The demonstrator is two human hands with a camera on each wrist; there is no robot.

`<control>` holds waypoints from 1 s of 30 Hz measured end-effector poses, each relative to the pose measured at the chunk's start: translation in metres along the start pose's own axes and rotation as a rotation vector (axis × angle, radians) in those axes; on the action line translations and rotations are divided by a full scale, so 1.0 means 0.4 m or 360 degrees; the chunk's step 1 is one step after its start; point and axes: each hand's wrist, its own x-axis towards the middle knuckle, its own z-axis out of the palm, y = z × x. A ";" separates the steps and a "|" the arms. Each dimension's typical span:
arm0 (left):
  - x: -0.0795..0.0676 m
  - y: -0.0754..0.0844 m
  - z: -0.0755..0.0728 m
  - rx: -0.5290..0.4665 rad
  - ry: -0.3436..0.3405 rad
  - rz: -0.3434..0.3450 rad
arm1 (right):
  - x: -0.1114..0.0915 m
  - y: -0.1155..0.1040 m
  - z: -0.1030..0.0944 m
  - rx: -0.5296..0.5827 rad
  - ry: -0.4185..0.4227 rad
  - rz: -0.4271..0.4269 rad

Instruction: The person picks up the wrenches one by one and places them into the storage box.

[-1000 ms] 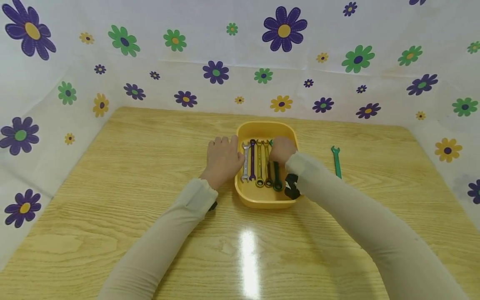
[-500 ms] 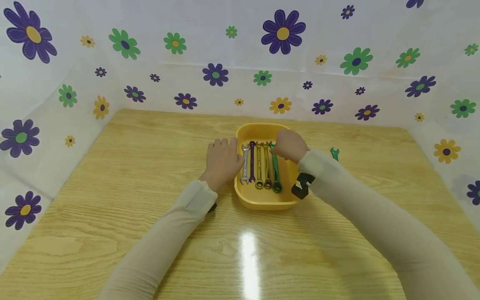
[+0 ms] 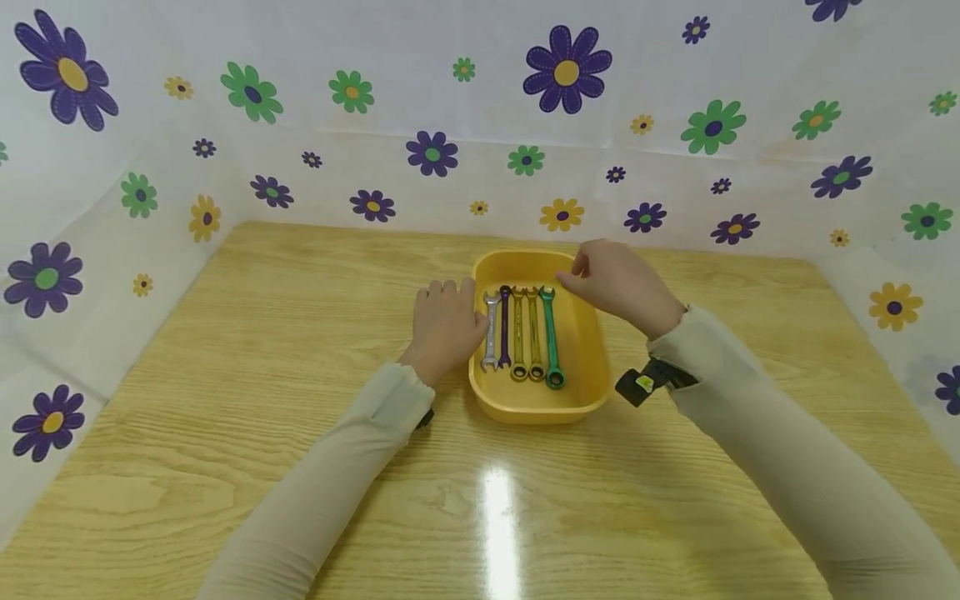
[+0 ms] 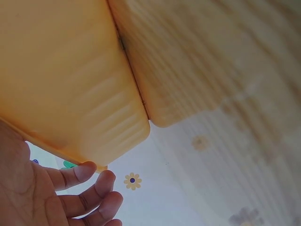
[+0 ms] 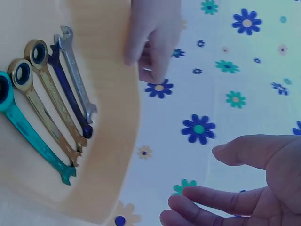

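A yellow plastic tray [image 3: 540, 413] sits on the table. Side by side inside lie a silver wrench [image 3: 491, 332], a purple wrench [image 3: 505, 327], two gold wrenches [image 3: 519, 335] and a green wrench [image 3: 551, 337]. My left hand [image 3: 447, 321] holds the tray's left rim, thumb over the edge and loosely bent fingers outside, as the left wrist view shows too. Above the tray's far right corner is my right hand [image 3: 626, 283], thumb and fingers apart with nothing between them. In the right wrist view the green wrench's ring end is partly cut off.
The wooden table [image 3: 300, 275] surrounds the tray. A white flower-printed cloth [image 3: 480, 108] stands behind and at both sides. My right forearm [image 3: 757, 417] crosses the table's right part and covers what lies beneath it.
My right hand has let go of the green wrench in the tray and moved up and right. The other green wrench on the table is now hidden behind my arm. My left hand stays put.
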 end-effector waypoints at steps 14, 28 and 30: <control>0.001 0.001 0.003 0.0007 0.0016 -0.0001 | -0.102 0.056 -0.026 0.0125 0.0367 -0.0052; 0.002 -0.001 0.003 0.0014 -0.0012 -0.0008 | -0.145 0.121 -0.021 0.0202 0.0693 -0.0090; 0.002 -0.001 0.002 0.0019 -0.0009 -0.0007 | -0.149 0.129 -0.019 0.0217 0.0722 -0.0086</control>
